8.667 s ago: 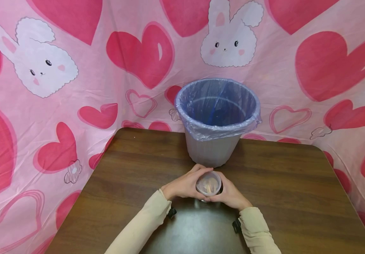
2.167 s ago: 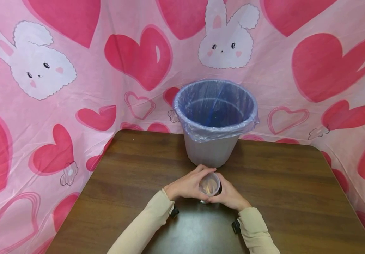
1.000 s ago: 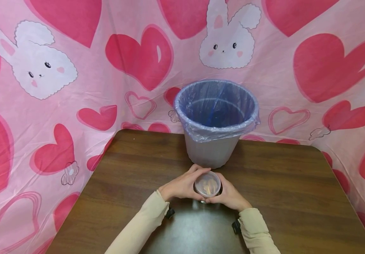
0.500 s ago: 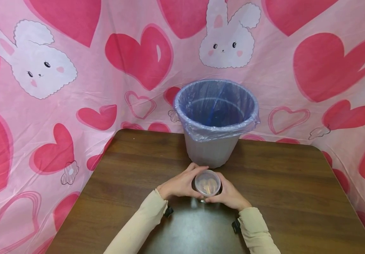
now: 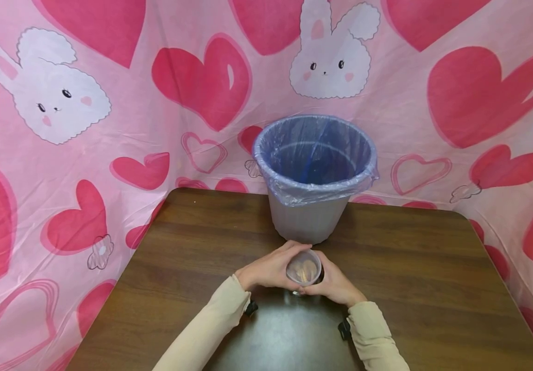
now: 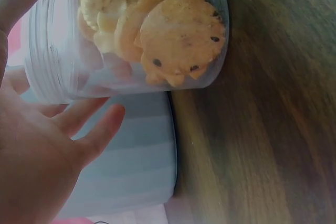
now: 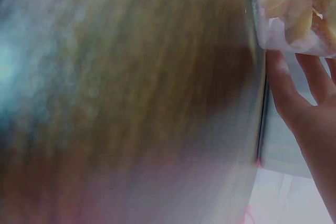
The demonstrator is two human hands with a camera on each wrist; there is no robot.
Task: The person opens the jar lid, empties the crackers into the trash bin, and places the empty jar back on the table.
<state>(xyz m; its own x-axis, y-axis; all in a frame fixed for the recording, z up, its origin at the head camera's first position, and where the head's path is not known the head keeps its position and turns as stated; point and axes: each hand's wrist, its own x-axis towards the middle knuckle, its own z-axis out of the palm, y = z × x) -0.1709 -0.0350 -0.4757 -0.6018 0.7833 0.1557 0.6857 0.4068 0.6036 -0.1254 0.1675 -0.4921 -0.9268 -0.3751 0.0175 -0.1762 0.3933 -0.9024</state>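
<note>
Between both hands stands a clear plastic jar [image 5: 304,268], low over the table and in front of the bin. Through its wall in the left wrist view show several round cookies [image 6: 184,35], some pale and ridged, one orange-brown with dark specks. My left hand [image 5: 272,269] holds the jar's upper part from the left, near the threaded or ridged neck [image 6: 50,59]. From the right, my right hand [image 5: 338,284] grips the jar, its fingers [image 7: 283,85] reaching behind it. Whether a lid covers the translucent top cannot be told for sure.
A grey bin [image 5: 305,221] lined with a bluish plastic bag [image 5: 312,195] stands on the table just behind the jar. Brown wood-grain tabletop [image 5: 192,247] spreads to both sides. Pink cloth [image 5: 266,93] with hearts and rabbits hangs around the table.
My left hand and the jar's top shift slightly back and forth; since half a second ago they have moved a little right. My right hand stays nearly still, and both keep their hold.
</note>
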